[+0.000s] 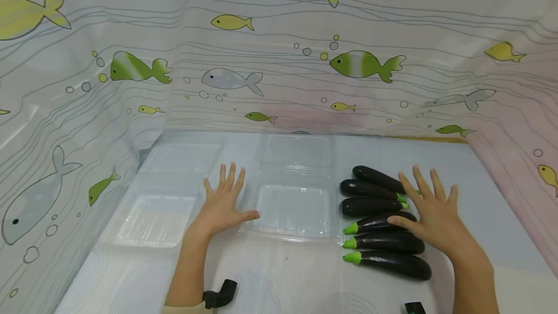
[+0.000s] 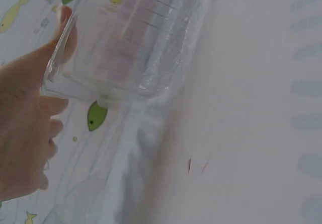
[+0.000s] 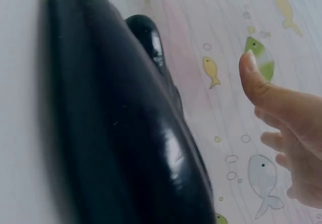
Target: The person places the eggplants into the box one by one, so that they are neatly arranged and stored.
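My left hand (image 1: pixel 221 210) has its fingers spread between two clear plastic clamshell boxes. Its thumb overlaps the left edge of the middle box (image 1: pixel 293 212) in the head view; the left wrist view shows that thumb behind the clear wall (image 2: pixel 146 48). To its left lies the other box (image 1: pixel 150 219), lid folded back like the first. On the right, my right hand (image 1: pixel 436 219) is spread over a column of dark eggplants (image 1: pixel 390 243), its thumb overlapping one of them. The nearer eggplants have green stems pointing left, the farther ones right. Neither hand grips anything.
A white table (image 1: pixel 244 265) carries everything. Behind and along the sides hangs a curtain (image 1: pixel 270 52) printed with fish. Black wrist mounts (image 1: pixel 220 294) show at the bottom edge. Both box lids (image 1: pixel 296 151) lie toward the back curtain.
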`<state>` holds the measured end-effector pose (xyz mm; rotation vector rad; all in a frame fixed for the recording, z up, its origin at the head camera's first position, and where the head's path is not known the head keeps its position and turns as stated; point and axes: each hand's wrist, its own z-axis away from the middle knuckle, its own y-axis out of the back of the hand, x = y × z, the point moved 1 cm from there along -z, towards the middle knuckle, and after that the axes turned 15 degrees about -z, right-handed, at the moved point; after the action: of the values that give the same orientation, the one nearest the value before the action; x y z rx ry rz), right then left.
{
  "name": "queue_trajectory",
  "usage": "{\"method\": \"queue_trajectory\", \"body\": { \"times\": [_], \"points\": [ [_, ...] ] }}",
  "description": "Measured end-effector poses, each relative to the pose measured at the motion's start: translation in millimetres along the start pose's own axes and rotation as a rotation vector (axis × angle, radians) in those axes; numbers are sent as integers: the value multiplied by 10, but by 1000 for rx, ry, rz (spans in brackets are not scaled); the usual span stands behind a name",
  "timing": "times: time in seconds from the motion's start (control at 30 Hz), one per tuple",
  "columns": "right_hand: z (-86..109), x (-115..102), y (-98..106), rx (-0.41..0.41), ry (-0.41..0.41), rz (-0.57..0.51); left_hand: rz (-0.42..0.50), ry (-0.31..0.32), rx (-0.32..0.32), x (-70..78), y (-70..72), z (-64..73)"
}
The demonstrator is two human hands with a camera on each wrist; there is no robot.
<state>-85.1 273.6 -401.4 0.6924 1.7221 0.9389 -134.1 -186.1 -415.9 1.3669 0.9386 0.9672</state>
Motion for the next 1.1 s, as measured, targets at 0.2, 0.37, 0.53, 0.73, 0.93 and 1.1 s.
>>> {"method": "queue_trajectory", "body": {
  "times": [0.2, 0.37, 0.53, 0.73, 0.93, 1.1],
  "points": [
    [23, -15, -35, 8, 47, -23, 60, -63, -6, 38, 7, 20],
    [16, -29, -56, 16, 107, -45, 131, -106, -59, 64, -4, 24],
    [19, -35, -70, 31, 139, -74, 193, -149, -82, 101, -1, 39],
    [33, -43, -87, 46, 172, -72, 237, -162, -115, 132, -10, 52],
    [67, -77, -105, 80, 205, -99, 268, -161, -149, 142, -20, 57],
    [119, -94, -116, 81, 202, -116, 298, -160, -168, 153, 9, 58]
  ]
}}
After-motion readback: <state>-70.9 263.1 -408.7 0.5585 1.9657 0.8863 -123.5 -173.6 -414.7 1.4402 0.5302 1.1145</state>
